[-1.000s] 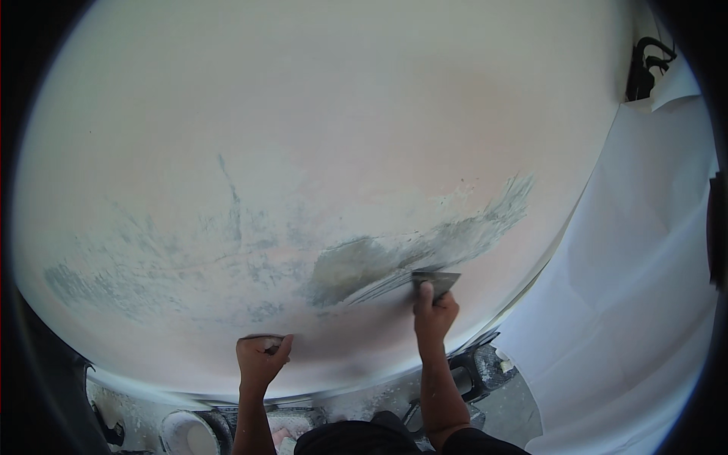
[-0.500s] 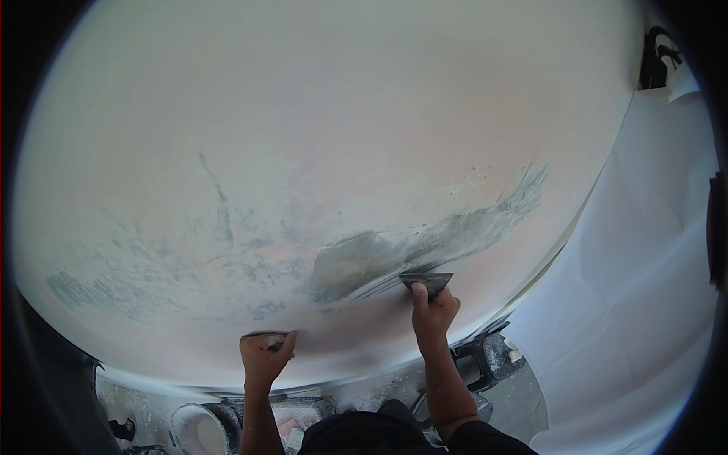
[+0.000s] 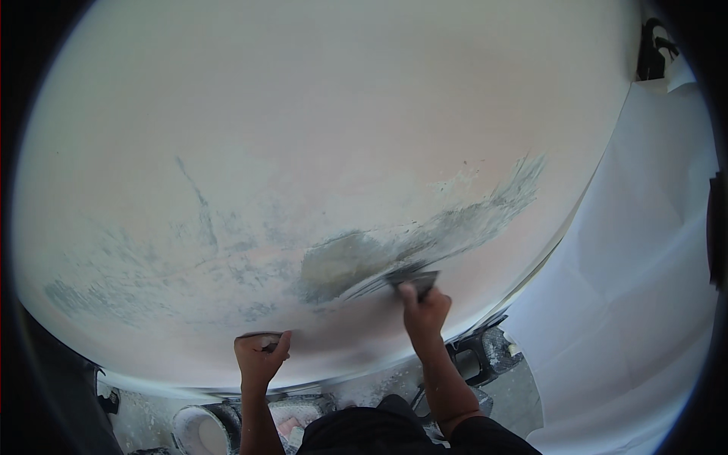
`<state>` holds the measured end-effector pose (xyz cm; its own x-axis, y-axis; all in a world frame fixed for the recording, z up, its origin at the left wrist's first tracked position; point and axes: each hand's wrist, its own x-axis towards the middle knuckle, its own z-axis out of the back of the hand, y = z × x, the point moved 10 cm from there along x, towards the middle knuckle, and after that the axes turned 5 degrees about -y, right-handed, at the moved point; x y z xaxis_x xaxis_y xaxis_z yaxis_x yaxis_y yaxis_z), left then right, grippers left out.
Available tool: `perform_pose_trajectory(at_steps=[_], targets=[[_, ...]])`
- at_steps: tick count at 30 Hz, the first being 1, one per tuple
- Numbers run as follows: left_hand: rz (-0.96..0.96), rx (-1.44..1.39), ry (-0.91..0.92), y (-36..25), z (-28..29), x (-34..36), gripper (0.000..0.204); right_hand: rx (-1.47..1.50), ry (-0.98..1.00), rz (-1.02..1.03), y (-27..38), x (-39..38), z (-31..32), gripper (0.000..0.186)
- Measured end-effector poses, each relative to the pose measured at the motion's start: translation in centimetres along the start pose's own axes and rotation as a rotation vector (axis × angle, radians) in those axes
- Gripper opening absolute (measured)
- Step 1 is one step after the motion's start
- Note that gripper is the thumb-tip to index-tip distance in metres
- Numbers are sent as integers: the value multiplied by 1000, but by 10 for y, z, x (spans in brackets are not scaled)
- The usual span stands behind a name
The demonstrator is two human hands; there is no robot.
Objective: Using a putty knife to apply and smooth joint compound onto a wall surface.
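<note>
My right hand (image 3: 426,312) is closed round a dark, flat scraper (image 3: 422,281), thumb pressed on its face. The blade rests against a large curved panel (image 3: 341,129), pale with a pinkish tint. A smooth grey-brown filler patch (image 3: 343,264) lies left of the blade, and a streaked grey band (image 3: 478,216) runs off to the upper right. Lower left, my left hand (image 3: 258,364) grips a thin, dark-edged flat piece (image 3: 258,334) near the panel's front edge. Some pale paste seems to sit by its fingers; most of that piece is hidden by the hand.
White sheeting (image 3: 637,265) hangs along the panel's right side. Below the front edge are a whitish bucket (image 3: 201,428) and a black, paste-spattered stool or stand (image 3: 485,360). Thin grey smears (image 3: 114,284) mark the panel's left part. A black object (image 3: 654,51) stands at the far right.
My right hand and the scraper have shifted a little to the left along the lower side of the filler patch. The left hand keeps its grip and has barely moved.
</note>
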<state>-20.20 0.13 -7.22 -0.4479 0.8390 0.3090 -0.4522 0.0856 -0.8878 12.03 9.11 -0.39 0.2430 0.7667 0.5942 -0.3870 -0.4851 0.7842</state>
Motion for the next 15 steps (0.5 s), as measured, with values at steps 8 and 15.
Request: perform_pose_trajectory(at_steps=[8,15], targets=[[-11,-5,-8,-2,2,0,19,-8,-1,77,17,-1,-6,29],[-53,13,-6,-7,1,-1,20,-40,60,-64,-2,7,-3,36]])
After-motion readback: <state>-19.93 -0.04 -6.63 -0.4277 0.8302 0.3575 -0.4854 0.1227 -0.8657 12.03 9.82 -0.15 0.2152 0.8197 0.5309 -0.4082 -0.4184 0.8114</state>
